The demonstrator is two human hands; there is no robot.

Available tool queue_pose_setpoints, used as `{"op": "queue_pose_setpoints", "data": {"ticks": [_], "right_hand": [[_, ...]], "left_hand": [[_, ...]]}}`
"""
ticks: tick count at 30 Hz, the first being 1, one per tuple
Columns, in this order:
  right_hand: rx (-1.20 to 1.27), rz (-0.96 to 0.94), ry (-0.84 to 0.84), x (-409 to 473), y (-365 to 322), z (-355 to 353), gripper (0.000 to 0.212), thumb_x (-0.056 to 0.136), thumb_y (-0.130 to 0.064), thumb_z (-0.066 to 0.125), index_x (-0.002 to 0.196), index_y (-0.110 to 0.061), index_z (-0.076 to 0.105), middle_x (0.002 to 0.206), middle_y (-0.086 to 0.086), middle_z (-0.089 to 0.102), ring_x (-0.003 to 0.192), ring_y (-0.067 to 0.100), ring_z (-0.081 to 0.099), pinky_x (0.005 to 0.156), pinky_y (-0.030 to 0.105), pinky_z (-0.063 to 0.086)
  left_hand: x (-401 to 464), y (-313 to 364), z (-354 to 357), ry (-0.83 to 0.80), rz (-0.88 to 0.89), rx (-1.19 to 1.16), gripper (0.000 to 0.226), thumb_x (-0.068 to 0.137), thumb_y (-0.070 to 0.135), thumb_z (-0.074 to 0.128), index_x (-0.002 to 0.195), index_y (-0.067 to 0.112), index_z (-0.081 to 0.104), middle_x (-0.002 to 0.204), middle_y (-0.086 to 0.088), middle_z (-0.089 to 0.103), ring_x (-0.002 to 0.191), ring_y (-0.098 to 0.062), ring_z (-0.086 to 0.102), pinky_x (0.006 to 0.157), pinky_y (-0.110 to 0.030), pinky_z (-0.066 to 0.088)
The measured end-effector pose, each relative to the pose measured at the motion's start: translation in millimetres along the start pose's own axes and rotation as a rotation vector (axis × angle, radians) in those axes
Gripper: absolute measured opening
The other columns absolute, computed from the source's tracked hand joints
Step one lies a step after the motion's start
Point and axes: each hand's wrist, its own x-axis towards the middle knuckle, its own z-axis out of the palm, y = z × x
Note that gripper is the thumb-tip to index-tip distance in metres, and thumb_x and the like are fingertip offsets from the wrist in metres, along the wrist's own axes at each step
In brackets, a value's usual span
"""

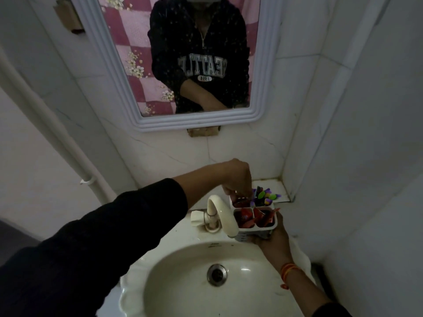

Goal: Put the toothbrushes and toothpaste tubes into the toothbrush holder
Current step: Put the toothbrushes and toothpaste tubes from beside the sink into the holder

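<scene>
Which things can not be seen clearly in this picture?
- Left hand fingertips: head view, curled into the toothbrush holder, so its grip is unclear.
- Holder base: covered by right hand and tap.
- Toothbrushes: too dim and crowded to count.

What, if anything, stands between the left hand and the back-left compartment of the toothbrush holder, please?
Nothing visible. The left hand is already at the toothbrush holder, fingers dipping into that compartment. The tap curves just beside the holder, left of it, not across the opening.

Cream sink (pixel 160 266) – curved faucet (pixel 220 215); framed mirror (pixel 263 88) above (tiled wall).
</scene>
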Motion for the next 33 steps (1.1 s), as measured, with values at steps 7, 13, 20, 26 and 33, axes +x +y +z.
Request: {"op": "queue_pose_setpoints", "data": {"ticks": [7, 13, 20, 26, 33], "right_hand": [[0.248, 0.086, -0.013, 5.5, -1.5, 3.5, 0.068, 0.079, 0.022, 0.071, 0.136, -0.008, 0.047, 0.115, -0.002, 0.063, 0.086, -0.019, 0.064, 0.062, 0.002, 0.052], [0.076, 0.012, -0.03, 8.4, 10.9, -5.0, 0.062, 0.086, 0.023, 0.061, 0.128, -0.023, 0.054, 0.123, 0.006, 0.063, 0.094, 0.008, 0.072, 0.059, 0.021, 0.061], [-0.118, -0.076, -0.026, 7.7, 13.5, -3.9, 0.088, 0.058, 0.005, 0.091, 0.116, -0.046, 0.05, 0.125, 0.001, 0.064, 0.111, 0.017, 0.064, 0.069, 0.022, 0.062], [-0.011, -0.047, -0.042, 5.3, 8.8, -2.1, 0.092, 0.032, -0.044, 0.101, 0.114, -0.046, 0.058, 0.127, 0.004, 0.064, 0.116, 0.03, 0.062, 0.08, 0.06, 0.06], [-0.026, -0.034, -0.035, 4.4, 7.0, -2.0, 0.072, 0.072, 0.024, 0.076, 0.121, -0.023, 0.052, 0.122, 0.011, 0.063, 0.095, 0.01, 0.071, 0.06, 0.021, 0.061]], "left_hand": [[-9.8, -89.4, -5.2, 0.227, -0.238, -0.295, 0.026, 0.096, 0.024, 0.064, 0.11, 0.005, 0.073, 0.107, -0.011, 0.077, 0.092, -0.027, 0.077, 0.085, -0.036, 0.062], [-0.6, -191.1, 30.8, 0.227, -0.449, 0.161, 0.048, 0.095, 0.032, 0.057, 0.135, 0.004, 0.054, 0.138, -0.018, 0.056, 0.122, -0.033, 0.058, 0.099, -0.035, 0.051], [9.9, -231.9, 74.0, 0.276, -0.468, 0.193, 0.05, 0.091, 0.012, 0.053, 0.14, 0.008, 0.047, 0.139, -0.019, 0.044, 0.122, -0.039, 0.057, 0.102, -0.046, 0.05], [9.0, -235.2, 85.6, 0.39, -0.42, 0.385, 0.044, 0.091, 0.021, 0.052, 0.134, 0.018, 0.051, 0.128, -0.015, 0.053, 0.118, -0.037, 0.051, 0.092, -0.045, 0.049], [-6.7, -185.1, 49.4, 0.507, -0.305, -0.31, 0.036, 0.074, 0.052, 0.081, 0.092, 0.021, 0.075, 0.092, -0.001, 0.075, 0.081, -0.013, 0.067, 0.071, -0.028, 0.054]]}}
